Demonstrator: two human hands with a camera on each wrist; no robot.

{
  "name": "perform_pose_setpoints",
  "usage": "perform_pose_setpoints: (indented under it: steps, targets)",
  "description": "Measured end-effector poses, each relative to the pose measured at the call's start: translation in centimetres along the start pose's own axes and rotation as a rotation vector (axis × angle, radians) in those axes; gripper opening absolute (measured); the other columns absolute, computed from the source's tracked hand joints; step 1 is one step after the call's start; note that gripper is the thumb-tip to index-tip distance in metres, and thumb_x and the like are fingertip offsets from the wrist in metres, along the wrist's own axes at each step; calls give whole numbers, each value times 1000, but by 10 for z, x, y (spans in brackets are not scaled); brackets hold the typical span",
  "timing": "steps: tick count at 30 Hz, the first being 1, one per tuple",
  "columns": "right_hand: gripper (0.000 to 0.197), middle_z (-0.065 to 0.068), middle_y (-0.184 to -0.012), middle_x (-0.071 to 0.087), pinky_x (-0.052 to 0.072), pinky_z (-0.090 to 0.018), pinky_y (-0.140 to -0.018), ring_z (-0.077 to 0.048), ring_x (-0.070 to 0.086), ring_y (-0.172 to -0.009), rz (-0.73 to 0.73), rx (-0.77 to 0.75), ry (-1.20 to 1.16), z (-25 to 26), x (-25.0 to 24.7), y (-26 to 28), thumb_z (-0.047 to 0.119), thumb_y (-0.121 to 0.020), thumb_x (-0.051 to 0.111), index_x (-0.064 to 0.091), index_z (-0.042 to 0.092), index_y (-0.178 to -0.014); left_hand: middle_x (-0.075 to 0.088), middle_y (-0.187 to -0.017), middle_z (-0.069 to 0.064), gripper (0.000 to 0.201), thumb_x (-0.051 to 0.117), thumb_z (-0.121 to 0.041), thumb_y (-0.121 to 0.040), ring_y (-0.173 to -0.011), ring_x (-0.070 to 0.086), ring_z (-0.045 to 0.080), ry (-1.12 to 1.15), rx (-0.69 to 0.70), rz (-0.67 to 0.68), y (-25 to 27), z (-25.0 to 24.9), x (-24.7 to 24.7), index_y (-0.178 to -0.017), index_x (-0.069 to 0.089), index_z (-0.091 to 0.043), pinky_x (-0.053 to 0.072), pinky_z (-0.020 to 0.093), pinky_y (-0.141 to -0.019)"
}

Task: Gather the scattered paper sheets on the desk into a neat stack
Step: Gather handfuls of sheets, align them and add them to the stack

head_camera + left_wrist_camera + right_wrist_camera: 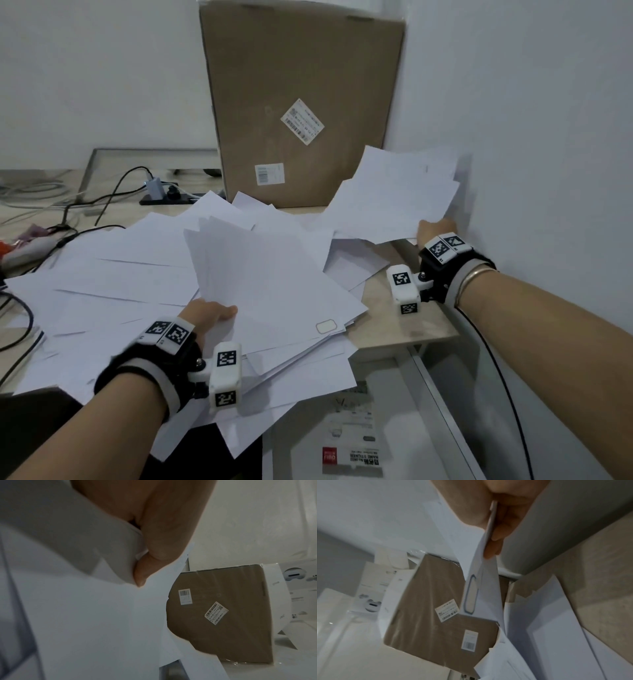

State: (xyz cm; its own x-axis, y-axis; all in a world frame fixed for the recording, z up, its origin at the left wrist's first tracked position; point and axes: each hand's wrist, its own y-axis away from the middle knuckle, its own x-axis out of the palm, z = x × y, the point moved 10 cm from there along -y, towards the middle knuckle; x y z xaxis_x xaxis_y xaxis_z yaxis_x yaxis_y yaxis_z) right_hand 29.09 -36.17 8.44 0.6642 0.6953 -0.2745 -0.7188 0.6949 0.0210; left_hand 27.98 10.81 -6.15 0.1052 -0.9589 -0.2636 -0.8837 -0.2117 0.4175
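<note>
White paper sheets lie scattered over the desk. My left hand grips a thick bunch of sheets by its near edge, thumb on top; the left wrist view shows the thumb pressed on the paper. My right hand pinches a few sheets lifted near the wall at the right. In the right wrist view the fingers hold those sheets edge-on.
A tall cardboard box stands against the wall behind the papers. Cables and a small hub lie at the back left. The desk ends at the right front, above a printed sheet lower down.
</note>
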Motion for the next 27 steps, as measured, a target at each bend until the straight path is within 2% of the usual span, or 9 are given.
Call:
perform_pose_setpoints:
  steps: [6, 9, 12, 14, 17, 19, 21, 25, 27]
  targets:
    - [34, -11, -118, 60, 38, -25, -85, -26, 57, -108, -73, -81, -222, 6, -21, 35, 8, -94, 44, 50, 0, -126, 64, -113, 27, 43, 70, -11, -83, -104, 62, 44, 82, -93, 30, 33, 16, 12, -119, 56, 9, 46, 58, -96]
    - [32, -4, -110, 58, 44, -31, -93, -24, 57, -105, 48, -50, -216, -11, -2, 62, 13, -93, 46, 53, 1, -123, 64, -110, 27, 38, 66, -13, -88, -101, 62, 42, 116, -131, 127, 61, 19, 28, -117, 56, 9, 44, 58, -97]
    - [22, -9, -95, 69, 53, -46, -89, -32, 65, -93, 214, 4, -185, -38, 29, 89, 16, -88, 50, 65, 4, -100, 66, -110, 26, 46, 65, -27, -89, -108, 61, 41, 189, -96, 232, 83, 14, 42, -120, 59, 5, 42, 54, -102]
    - [17, -17, -97, 70, 54, -43, -84, -37, 66, -92, 327, 20, -170, -52, 49, 111, 14, -89, 52, 66, 5, -89, 69, -109, 23, 48, 64, -41, -87, -100, 66, 38, 263, -81, 301, 96, 8, 52, -113, 66, -1, 52, 46, -90]
    - [12, -15, -99, 68, 56, -39, -73, -29, 65, -78, 511, 82, -163, -71, 71, 146, 11, -93, 54, 64, 7, -89, 69, -88, 21, 56, 64, -51, -83, -66, 67, 32, 312, -73, 333, 109, 4, 60, -107, 68, 0, 53, 34, -62]
    - [12, -14, -92, 64, 54, -30, -58, -23, 61, -69, 626, 119, -98, -83, 80, 164, 10, -94, 56, 60, 1, -101, 70, -82, 20, 51, 64, -46, -85, -58, 66, 30, 313, -60, 325, 116, 2, 65, -111, 66, -3, 52, 32, -54]
    - [15, -15, -92, 66, 53, -26, -57, -24, 61, -69, 695, 195, -36, -98, 84, 175, 11, -94, 56, 58, -2, -103, 70, -74, 18, 45, 63, -37, -89, -52, 66, 30, 278, -76, 291, 118, 0, 67, -119, 58, -3, 51, 31, -47]
    - [17, -15, -100, 71, 40, -20, -45, -23, 59, -71, 807, 307, 105, -115, 78, 187, 21, -96, 55, 59, 5, -102, 56, -78, 16, 34, 57, -22, -95, -59, 55, 30, 140, -146, 259, 120, 2, 74, -120, 48, -1, 44, 35, -56]
    - [24, -9, -77, 73, 33, -17, -39, -15, 61, -58, 834, 302, 159, -113, 71, 188, 30, -97, 54, 60, 8, -90, 57, -88, 19, 32, 50, -19, -99, -73, 55, 34, 56, -175, 273, 119, 5, 78, -122, 47, 4, 42, 38, -66]
